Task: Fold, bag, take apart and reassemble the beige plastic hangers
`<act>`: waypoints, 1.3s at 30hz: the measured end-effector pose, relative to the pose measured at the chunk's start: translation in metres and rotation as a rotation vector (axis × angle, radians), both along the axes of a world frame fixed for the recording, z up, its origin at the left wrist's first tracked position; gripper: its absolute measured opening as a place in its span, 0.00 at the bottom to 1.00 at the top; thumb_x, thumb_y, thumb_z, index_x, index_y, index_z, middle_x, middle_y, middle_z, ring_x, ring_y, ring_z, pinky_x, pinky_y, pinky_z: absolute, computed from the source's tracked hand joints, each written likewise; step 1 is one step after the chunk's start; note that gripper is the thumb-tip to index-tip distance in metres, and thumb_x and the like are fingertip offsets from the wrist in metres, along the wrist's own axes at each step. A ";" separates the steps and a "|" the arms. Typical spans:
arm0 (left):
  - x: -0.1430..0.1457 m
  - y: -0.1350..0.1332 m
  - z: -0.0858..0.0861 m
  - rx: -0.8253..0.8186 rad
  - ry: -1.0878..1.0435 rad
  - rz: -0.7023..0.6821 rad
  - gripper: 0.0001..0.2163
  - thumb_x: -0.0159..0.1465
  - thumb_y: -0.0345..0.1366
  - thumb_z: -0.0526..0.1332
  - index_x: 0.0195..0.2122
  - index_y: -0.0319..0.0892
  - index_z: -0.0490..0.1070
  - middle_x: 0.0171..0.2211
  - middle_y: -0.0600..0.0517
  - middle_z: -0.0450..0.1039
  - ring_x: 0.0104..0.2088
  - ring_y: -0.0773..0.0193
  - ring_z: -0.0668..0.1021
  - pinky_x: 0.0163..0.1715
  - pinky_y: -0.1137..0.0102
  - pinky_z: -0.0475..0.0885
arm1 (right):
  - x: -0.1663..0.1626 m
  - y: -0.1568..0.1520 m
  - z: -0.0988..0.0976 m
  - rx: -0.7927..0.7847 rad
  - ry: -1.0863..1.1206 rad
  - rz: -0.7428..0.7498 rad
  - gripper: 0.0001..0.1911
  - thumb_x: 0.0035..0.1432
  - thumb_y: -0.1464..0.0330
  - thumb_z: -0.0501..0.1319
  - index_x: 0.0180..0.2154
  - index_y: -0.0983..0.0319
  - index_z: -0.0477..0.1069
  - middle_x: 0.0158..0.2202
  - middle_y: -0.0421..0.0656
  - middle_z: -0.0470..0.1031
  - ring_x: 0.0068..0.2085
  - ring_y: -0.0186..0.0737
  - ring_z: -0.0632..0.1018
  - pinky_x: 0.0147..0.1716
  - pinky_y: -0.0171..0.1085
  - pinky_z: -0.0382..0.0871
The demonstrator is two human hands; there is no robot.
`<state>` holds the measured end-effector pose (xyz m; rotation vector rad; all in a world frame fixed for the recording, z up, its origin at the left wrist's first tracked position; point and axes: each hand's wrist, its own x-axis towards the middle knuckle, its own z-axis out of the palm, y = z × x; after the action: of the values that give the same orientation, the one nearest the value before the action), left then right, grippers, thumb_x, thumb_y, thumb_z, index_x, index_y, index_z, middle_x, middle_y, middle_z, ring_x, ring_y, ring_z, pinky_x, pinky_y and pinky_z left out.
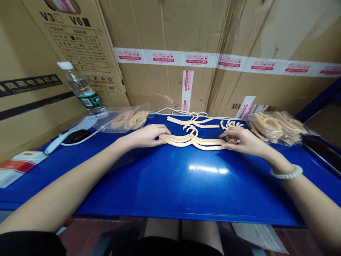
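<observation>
Two or more small beige plastic folding hangers (181, 143) lie together on the blue table, arms spread and hooks pointing away. At their left ends, my left hand (151, 136) is closed with thumb and fingers on the tips. My right hand (243, 142) curls around the right ends, its thumb at the near arm and its fingers at the far one. Just behind lies another spread hanger (179, 122). Several loose beige hook-shaped pieces (232, 124) sit beyond my right hand and are partly hidden by it.
Clear bags of beige parts lie at left (135, 119) and right (277, 126). A water bottle (85, 92), light-blue brush (71, 131), black object (77, 136) and red-white box (21, 167) stand left. A dark phone-like device (323, 151) lies right. Cardboard boxes (165, 28) wall the back.
</observation>
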<state>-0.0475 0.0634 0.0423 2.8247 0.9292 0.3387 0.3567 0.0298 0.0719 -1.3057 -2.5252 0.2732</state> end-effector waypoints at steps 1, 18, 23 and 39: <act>0.000 0.000 0.000 0.003 -0.008 -0.004 0.12 0.68 0.37 0.58 0.50 0.39 0.73 0.48 0.44 0.75 0.48 0.56 0.78 0.49 0.63 0.72 | -0.005 -0.002 -0.003 -0.002 0.003 0.029 0.28 0.57 0.46 0.65 0.46 0.62 0.79 0.36 0.49 0.78 0.37 0.49 0.77 0.36 0.42 0.68; 0.003 0.002 -0.006 0.010 -0.073 -0.057 0.10 0.69 0.36 0.60 0.49 0.40 0.74 0.48 0.44 0.76 0.48 0.56 0.79 0.49 0.62 0.73 | -0.009 0.002 -0.019 -0.023 -0.025 -0.007 0.28 0.61 0.47 0.61 0.46 0.64 0.78 0.35 0.51 0.78 0.35 0.50 0.77 0.35 0.43 0.69; 0.003 0.002 -0.006 0.006 -0.083 -0.037 0.10 0.68 0.34 0.59 0.49 0.41 0.73 0.48 0.44 0.76 0.48 0.55 0.78 0.50 0.62 0.73 | -0.009 0.003 -0.021 -0.006 -0.002 -0.009 0.28 0.61 0.46 0.60 0.46 0.63 0.78 0.36 0.51 0.77 0.36 0.50 0.76 0.35 0.43 0.69; 0.011 0.007 -0.031 0.107 -0.534 0.196 0.10 0.68 0.37 0.57 0.45 0.39 0.72 0.44 0.45 0.76 0.43 0.59 0.79 0.46 0.63 0.74 | 0.006 0.000 0.005 0.202 0.475 -0.415 0.22 0.66 0.50 0.55 0.33 0.60 0.76 0.35 0.48 0.77 0.36 0.48 0.74 0.35 0.42 0.64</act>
<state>-0.0370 0.0701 0.0118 2.5136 1.0750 1.1268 0.3625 0.0295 0.0770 -1.4404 -1.7980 0.1998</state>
